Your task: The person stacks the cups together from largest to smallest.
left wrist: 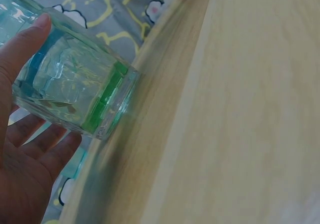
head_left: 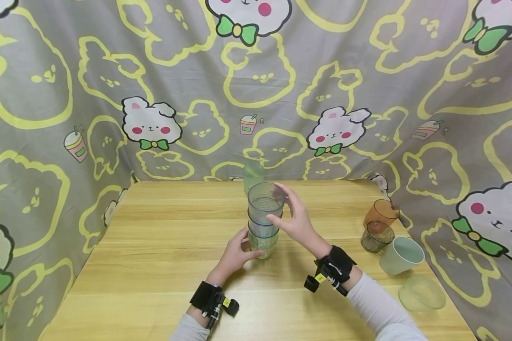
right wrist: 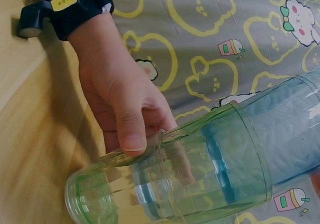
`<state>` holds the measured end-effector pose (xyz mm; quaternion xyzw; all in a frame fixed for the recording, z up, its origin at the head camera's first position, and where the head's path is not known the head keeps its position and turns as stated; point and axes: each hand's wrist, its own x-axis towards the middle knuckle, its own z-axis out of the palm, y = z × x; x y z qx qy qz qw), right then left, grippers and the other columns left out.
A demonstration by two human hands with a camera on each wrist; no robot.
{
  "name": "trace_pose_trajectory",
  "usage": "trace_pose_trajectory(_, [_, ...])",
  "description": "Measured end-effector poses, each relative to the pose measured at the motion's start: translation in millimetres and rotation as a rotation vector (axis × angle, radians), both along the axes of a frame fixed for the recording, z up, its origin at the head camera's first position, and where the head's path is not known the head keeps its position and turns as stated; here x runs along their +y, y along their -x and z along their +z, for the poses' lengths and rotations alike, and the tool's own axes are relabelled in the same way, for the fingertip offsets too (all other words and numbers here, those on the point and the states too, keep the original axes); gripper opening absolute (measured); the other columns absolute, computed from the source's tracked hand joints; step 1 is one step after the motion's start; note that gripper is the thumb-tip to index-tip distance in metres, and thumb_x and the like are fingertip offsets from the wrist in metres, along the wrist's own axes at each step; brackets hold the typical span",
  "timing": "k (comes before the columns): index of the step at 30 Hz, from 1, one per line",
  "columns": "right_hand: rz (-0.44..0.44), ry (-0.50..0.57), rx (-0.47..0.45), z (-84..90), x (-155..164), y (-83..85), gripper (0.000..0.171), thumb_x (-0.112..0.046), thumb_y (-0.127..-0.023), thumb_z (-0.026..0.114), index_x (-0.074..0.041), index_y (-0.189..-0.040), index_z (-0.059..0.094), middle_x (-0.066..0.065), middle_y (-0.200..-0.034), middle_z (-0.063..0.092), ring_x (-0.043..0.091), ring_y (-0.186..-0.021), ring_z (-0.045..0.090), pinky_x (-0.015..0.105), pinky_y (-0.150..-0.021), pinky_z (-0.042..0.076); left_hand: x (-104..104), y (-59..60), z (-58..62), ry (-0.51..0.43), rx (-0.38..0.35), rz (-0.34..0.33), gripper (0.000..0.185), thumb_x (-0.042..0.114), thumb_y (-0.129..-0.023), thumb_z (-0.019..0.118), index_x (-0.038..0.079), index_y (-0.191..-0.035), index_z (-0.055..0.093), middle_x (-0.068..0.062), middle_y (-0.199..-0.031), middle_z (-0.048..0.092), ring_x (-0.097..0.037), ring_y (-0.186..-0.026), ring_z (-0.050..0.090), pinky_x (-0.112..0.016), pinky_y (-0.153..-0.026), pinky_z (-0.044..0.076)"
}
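Note:
A stack of nested see-through cups stands upright mid-table. At its bottom is a green-tinted cup [head_left: 263, 244], with blue-tinted cups above it. My left hand [head_left: 235, 252] grips the stack low down, thumb in front and fingers behind; the left wrist view shows this hand [left wrist: 30, 154] around the green cup [left wrist: 85, 84]. Up at the top, my right hand [head_left: 297, 221] holds the uppermost bluish cup [head_left: 266, 201] between thumb and fingers. In the right wrist view the blue cup [right wrist: 290, 129] sits in the green one, and most of my right hand is out of frame.
Behind the stack stands a pale green cup [head_left: 253, 177]. Along the table's right edge are an orange cup [head_left: 380, 213], a dark grey cup [head_left: 376, 237], a pale mint cup [head_left: 398, 258] and a yellowish clear cup [head_left: 422, 293]. A patterned curtain [head_left: 187, 80] surrounds the wooden table [head_left: 153, 265].

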<state>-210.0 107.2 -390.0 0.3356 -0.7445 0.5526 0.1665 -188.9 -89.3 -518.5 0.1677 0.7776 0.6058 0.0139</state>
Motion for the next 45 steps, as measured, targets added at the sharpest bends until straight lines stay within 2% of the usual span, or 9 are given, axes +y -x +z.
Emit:
trace_pose_trajectory(5, [0.000, -0.010, -0.005, 1.3, -0.1, 0.1, 0.071, 0.011, -0.075, 0.071, 0.017, -0.137, 0.038, 0.035, -0.123, 0.052, 0.045, -0.115, 0.052, 0.061, -0.100, 0.047, -1.1, 2.0, -2.2, 0.004, 0.002, -0.008, 0.084, 0.015, -0.078, 0.082, 0.017, -0.149, 0.039, -0.010, -0.144, 0.051, -0.029, -0.131, 0.051, -0.044, -0.108, 0.048])
trace_pose_trajectory(12, [0.004, -0.018, -0.009, 1.4, -0.4, 0.3, 0.071, 0.011, -0.076, 0.070, 0.015, -0.139, 0.037, 0.035, -0.124, 0.051, 0.045, -0.117, 0.051, 0.062, -0.100, 0.046, -0.7, 2.3, -2.8, 0.002, -0.004, -0.005, 0.083, 0.016, -0.077, 0.082, 0.016, -0.149, 0.040, -0.009, -0.143, 0.052, -0.028, -0.131, 0.051, -0.042, -0.109, 0.047])
trace_pose_trajectory(15, [0.007, -0.020, -0.012, 1.5, -0.1, 0.1, 0.072, 0.011, -0.076, 0.070, 0.015, -0.140, 0.036, 0.036, -0.124, 0.051, 0.045, -0.117, 0.051, 0.062, -0.100, 0.046, -0.3, 6.5, -11.3, 0.011, -0.012, -0.002, 0.084, 0.015, -0.077, 0.082, 0.016, -0.149, 0.039, -0.010, -0.144, 0.051, -0.028, -0.132, 0.050, -0.040, -0.109, 0.047])
trace_pose_trajectory(19, [0.013, -0.018, -0.025, 1.6, 0.5, 0.3, 0.073, 0.013, -0.076, 0.069, 0.014, -0.141, 0.035, 0.037, -0.125, 0.050, 0.046, -0.118, 0.051, 0.063, -0.101, 0.045, 0.8, 13.5, -28.9, -0.003, -0.013, 0.020, 0.085, 0.015, -0.076, 0.083, 0.022, -0.149, 0.039, -0.006, -0.145, 0.052, -0.026, -0.132, 0.049, -0.038, -0.109, 0.047])
trace_pose_trajectory(28, [0.028, -0.019, -0.023, 1.6, 3.1, 1.2, 0.077, 0.011, -0.077, 0.070, 0.014, -0.143, 0.031, 0.035, -0.131, 0.049, 0.046, -0.122, 0.048, 0.061, -0.105, 0.043, 0.1, 14.7, -35.4, -0.039, 0.055, 0.004, 0.084, 0.024, -0.075, 0.083, 0.031, -0.147, 0.040, -0.002, -0.143, 0.053, -0.025, -0.128, 0.052, -0.035, -0.104, 0.051])
trace_pose_trajectory(32, [0.035, -0.015, -0.010, 2.5, 5.6, 3.2, 0.077, 0.004, -0.079, 0.072, 0.013, -0.144, 0.031, 0.034, -0.132, 0.049, 0.045, -0.123, 0.047, 0.056, -0.107, 0.044, -0.1, 14.7, -36.1, -0.023, 0.065, 0.003, 0.084, 0.028, -0.076, 0.083, 0.033, -0.147, 0.039, -0.001, -0.143, 0.052, -0.025, -0.128, 0.052, -0.035, -0.104, 0.051])
trace_pose_trajectory(38, [0.050, 0.013, 0.017, 2.5, 10.2, 7.9, 0.080, -0.027, -0.087, 0.073, 0.014, -0.143, 0.032, 0.034, -0.133, 0.048, 0.038, -0.126, 0.048, 0.037, -0.109, 0.045, -0.4, 14.9, -36.5, -0.010, 0.046, 0.004, 0.085, 0.031, -0.075, 0.083, 0.037, -0.147, 0.038, 0.002, -0.144, 0.051, -0.023, -0.130, 0.051, -0.034, -0.105, 0.051])
trace_pose_trajectory(42, [0.071, 0.057, 0.046, -11.7, 14.2, 21.0, 0.086, -0.040, -0.088, 0.069, 0.014, -0.144, 0.031, 0.036, -0.132, 0.047, 0.026, -0.128, 0.047, 0.022, -0.108, 0.043, -0.7, 14.8, -36.1, -0.010, 0.041, 0.006, 0.085, 0.031, -0.075, 0.083, 0.037, -0.147, 0.038, 0.002, -0.144, 0.051, -0.023, -0.130, 0.051, -0.035, -0.105, 0.050])
trace_pose_trajectory(45, [0.085, 0.086, 0.071, -24.3, 17.1, 32.2, 0.084, -0.037, -0.088, 0.070, 0.012, -0.145, 0.031, 0.035, -0.133, 0.047, 0.020, -0.129, 0.047, 0.017, -0.106, 0.043, -0.6, 14.7, -36.3, -0.015, 0.039, 0.008, 0.085, 0.029, -0.075, 0.084, 0.036, -0.147, 0.039, 0.002, -0.144, 0.051, -0.024, -0.130, 0.051, -0.036, -0.105, 0.050])
